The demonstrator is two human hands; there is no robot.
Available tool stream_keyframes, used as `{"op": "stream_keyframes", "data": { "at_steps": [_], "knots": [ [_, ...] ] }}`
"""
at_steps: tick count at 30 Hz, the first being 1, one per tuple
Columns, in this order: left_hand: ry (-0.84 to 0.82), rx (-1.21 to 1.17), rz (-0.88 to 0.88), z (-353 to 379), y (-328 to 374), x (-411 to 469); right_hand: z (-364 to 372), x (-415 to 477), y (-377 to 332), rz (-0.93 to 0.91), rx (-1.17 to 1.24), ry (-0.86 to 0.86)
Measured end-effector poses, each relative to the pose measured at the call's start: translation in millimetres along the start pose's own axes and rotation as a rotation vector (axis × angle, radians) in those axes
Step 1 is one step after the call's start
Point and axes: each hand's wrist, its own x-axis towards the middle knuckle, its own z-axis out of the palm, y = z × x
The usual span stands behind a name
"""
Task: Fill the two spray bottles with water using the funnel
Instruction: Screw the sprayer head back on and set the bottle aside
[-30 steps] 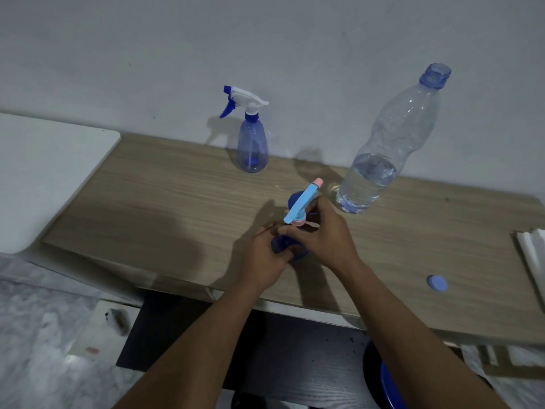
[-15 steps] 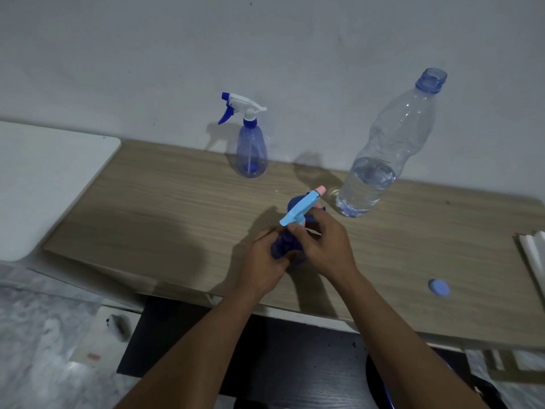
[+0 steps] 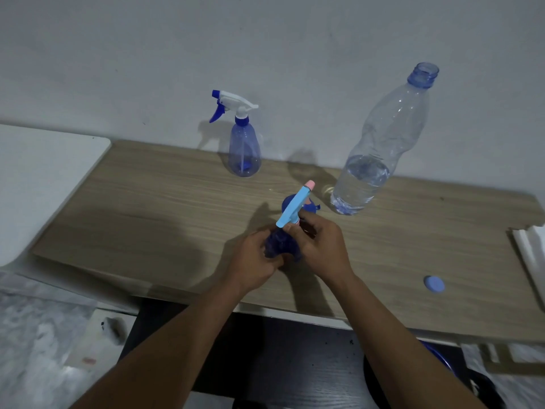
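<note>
Gripping the near spray bottle (image 3: 277, 243) low around its dark blue body, the left hand (image 3: 253, 255) steadies it over the front part of the wooden table (image 3: 147, 208). The right hand (image 3: 320, 246) pinches the collar just under the light-blue spray head (image 3: 295, 206). Both hands are closed on the same bottle, one below and one above, right up against each other.

Now the relation that matters: the head's long axis slants up and away from the person, pink nozzle tip toward the water bottle (image 3: 374, 160). The collar sits right inside the right fingers, so that's the hand placed to twist. My read is that the head is being turned on its thread; off or on, I can't tell.

A blue shape (image 3: 312, 207) just behind the head is probably the funnel, mostly hidden. The second spray bottle (image 3: 244, 154) stands upright by the wall, head on, well apart from both hands. The water bottle stands open and partly full, and its blue cap (image 3: 434, 283) lies off to the right.
</note>
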Motion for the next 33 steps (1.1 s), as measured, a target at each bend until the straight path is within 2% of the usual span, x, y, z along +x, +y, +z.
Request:
{"op": "stream_keyframes", "data": {
  "at_steps": [4, 8, 18, 22, 26, 28, 33],
  "knots": [
    [0.015, -0.028, 0.008, -0.1, 2.5, -2.6, 9.3, -5.8, -1.6, -0.005, 0.015, 0.089],
    [-0.027, -0.013, -0.01, -2.6, -0.4, 0.3, 8.5, -7.0, -3.0, -0.008, 0.045, 0.105],
    [0.035, 0.032, -0.017, 2.6, 5.2, -5.6, 21.0, -14.0, -12.2, 0.039, 0.162, 0.236],
    [0.067, -0.013, -0.049, 9.5, 5.4, -10.2, 22.3, -14.0, -11.4, 0.157, 0.312, 0.342],
    [0.125, 0.137, -0.023, 18.2, 7.5, -17.2, 18.5, 3.5, -7.8, 0.088, 0.121, 0.139],
    [0.123, 0.225, -0.036, 17.2, 16.0, -20.2, 20.0, 10.0, -11.4, 0.06, 0.031, 0.125],
    [0.172, 0.364, -0.079, -13.8, 27.8, -29.2, 11.5, 11.3, -32.0, 0.054, 0.022, 0.081]
  ]
}}
